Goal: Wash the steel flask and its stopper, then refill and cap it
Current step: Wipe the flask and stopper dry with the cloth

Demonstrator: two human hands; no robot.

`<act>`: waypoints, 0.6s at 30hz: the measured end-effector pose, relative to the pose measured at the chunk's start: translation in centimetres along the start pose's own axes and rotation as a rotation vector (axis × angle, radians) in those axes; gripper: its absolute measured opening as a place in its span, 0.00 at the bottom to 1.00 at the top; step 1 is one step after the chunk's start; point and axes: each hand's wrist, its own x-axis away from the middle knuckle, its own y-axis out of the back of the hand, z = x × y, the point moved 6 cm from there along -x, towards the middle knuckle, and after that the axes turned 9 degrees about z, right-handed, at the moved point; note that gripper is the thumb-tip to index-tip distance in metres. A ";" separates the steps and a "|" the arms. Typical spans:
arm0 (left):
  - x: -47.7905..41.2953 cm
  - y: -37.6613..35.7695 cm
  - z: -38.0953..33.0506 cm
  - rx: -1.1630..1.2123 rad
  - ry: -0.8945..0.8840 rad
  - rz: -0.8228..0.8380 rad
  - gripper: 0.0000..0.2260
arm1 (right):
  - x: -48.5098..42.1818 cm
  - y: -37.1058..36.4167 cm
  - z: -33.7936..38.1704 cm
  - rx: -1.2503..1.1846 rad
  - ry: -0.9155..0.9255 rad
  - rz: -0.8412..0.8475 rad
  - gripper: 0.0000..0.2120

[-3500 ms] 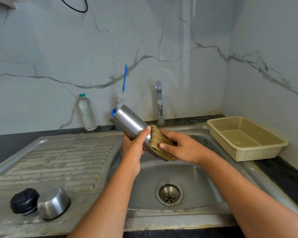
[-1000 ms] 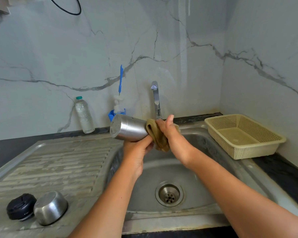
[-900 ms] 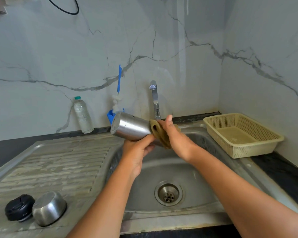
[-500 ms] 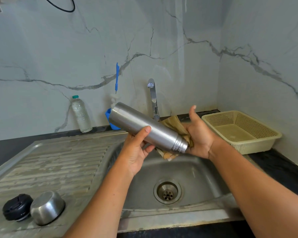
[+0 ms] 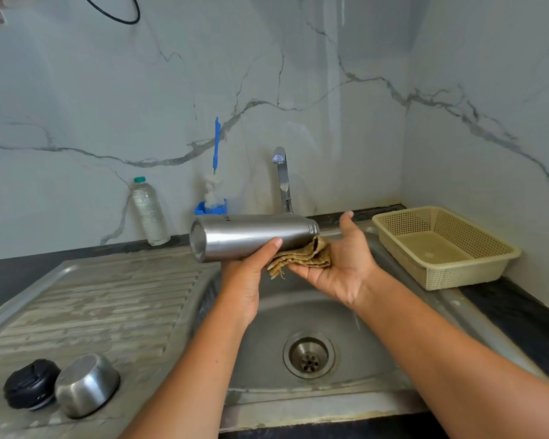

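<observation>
Left hand (image 5: 244,280) grips uncapped flask (image 5: 251,236) | right hand (image 5: 346,274): cloth (image 5: 301,258) | holder (image 5: 199,211): brush (image 5: 216,141)

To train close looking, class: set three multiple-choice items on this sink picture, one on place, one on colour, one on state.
1. The black stopper lies: A in a drawer; B on the drainboard beside the steel cup; C on a shelf.
2. The basket is: A blue; B black; C beige.
3. The flask is: A held level by the left hand; B upright; C capped.
Answers: 1 B, it sits left of the cup; 2 C, beige mesh walls; 3 A, gripped on its side, mouth bare.
</observation>
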 end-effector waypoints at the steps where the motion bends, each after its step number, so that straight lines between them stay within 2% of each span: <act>1: 0.1 -0.1 0.0 -0.059 -0.001 0.019 0.33 | 0.0 0.0 -0.1 0.004 0.005 -0.008 0.51; 4: 0.8 -1.3 0.4 -0.185 0.023 0.107 0.28 | 0.0 0.3 -0.2 0.037 0.054 -0.053 0.39; 6: 1.2 -2.3 0.9 -0.209 0.050 0.147 0.28 | 0.2 0.9 0.1 0.086 0.114 -0.131 0.30; 8: 1.4 -3.0 1.3 -0.200 0.083 0.175 0.29 | 0.5 1.6 0.6 0.116 0.168 -0.215 0.25; 15: 1.3 -3.1 0.5 -0.184 0.075 0.303 0.32 | 0.5 3.0 3.4 0.200 0.305 -0.335 0.26; 18: 0.8 -2.7 0.2 -0.168 0.077 0.288 0.42 | 1.0 4.1 4.9 0.224 0.375 -0.416 0.28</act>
